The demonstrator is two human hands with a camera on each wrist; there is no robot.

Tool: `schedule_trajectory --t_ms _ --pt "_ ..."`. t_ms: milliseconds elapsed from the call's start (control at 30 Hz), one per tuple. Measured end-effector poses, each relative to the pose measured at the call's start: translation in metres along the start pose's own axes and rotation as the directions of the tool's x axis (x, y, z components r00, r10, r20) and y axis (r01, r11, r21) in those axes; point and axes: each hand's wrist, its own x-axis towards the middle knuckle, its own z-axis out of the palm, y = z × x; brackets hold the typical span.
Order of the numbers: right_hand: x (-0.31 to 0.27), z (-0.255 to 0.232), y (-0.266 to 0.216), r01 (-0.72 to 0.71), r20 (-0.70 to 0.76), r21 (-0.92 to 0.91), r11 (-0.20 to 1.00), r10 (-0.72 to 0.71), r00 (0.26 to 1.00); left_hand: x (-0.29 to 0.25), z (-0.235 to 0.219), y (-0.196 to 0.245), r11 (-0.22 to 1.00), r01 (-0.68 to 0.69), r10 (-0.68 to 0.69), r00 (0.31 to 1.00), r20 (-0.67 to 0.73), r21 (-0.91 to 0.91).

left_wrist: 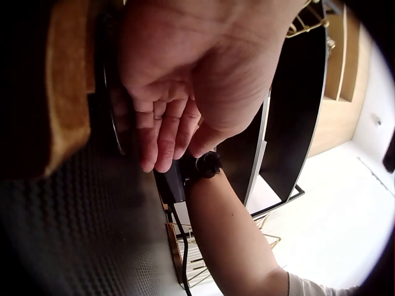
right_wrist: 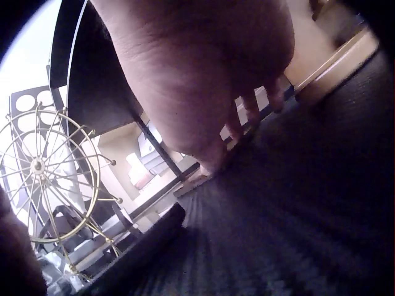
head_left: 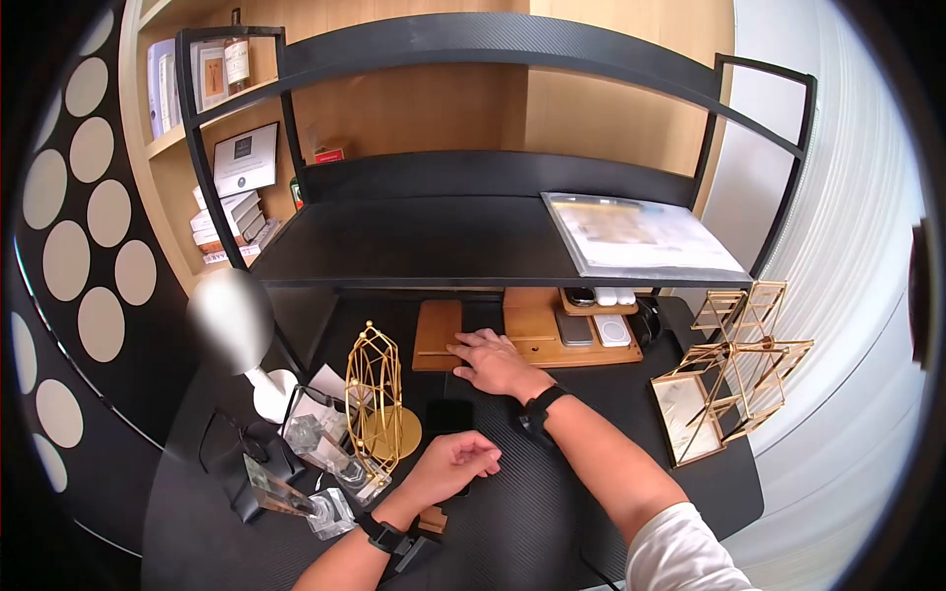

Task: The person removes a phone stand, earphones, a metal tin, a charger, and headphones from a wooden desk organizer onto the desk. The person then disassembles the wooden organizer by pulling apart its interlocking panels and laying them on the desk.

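My right hand [head_left: 496, 366] reaches to the back of the desk, its fingers extended over the front of a wooden desk organizer [head_left: 527, 320]. Its fingertips lie right at the edge of the organizer's left wooden panel [head_left: 438, 330]. In the right wrist view, the fingers [right_wrist: 250, 108] stretch away along the dark desktop. My left hand [head_left: 451, 467] hovers nearer the front with loosely bent fingers and nothing in them; the left wrist view shows its bare palm [left_wrist: 179, 68]. Just beyond it lies a black phone [head_left: 449, 415]. A small wooden block [head_left: 432, 520] sits beside the left wrist.
A gold wire Ferris wheel [head_left: 372, 404] and crystal trophies [head_left: 320, 443] stand left of the left hand, near a white lamp [head_left: 232, 320]. Another gold ornament [head_left: 734, 374] stands at right. A black shelf [head_left: 424, 236] overhangs the organizer, bearing a plastic-covered sheet [head_left: 645, 236].
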Motion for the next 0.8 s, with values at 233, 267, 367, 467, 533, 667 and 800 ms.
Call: schedule_trajectory --t_ms 233,267,367,467,533,667,800 --pt "0.010 0.000 -0.012 -0.036 0.134 -0.007 0.999 0.037 0.990 0.001 -0.001 -0.002 1.000 0.006 -0.006 1.000 0.005 0.019" --pt "0.013 0.002 -0.010 -0.040 0.129 -0.007 0.999 0.040 0.991 0.001 0.000 -0.002 1.000 0.011 -0.011 1.000 0.000 0.023" --pt "0.020 0.003 -0.012 -0.021 0.142 -0.013 1.000 0.023 0.990 0.000 -0.001 0.000 1.000 0.016 -0.016 1.000 -0.005 0.026" --pt "0.016 0.000 -0.011 -0.047 0.150 -0.006 0.999 0.047 0.988 0.000 -0.001 -0.002 0.999 0.014 -0.014 1.000 -0.001 0.030" --pt "0.008 -0.001 -0.004 0.026 -0.007 -0.023 0.999 -0.026 1.000 0.002 -0.002 -0.004 0.999 0.009 -0.009 1.000 -0.003 0.032" --pt "-0.028 -0.038 0.017 -0.062 -0.475 -0.063 0.996 0.024 0.880 0.001 -0.001 -0.007 0.999 -0.019 0.020 1.000 -0.006 0.037" --pt "-0.059 -0.074 0.070 -0.391 -0.598 -0.300 0.870 0.148 0.788 0.000 0.001 0.000 0.996 -0.024 0.024 1.000 -0.001 0.083"
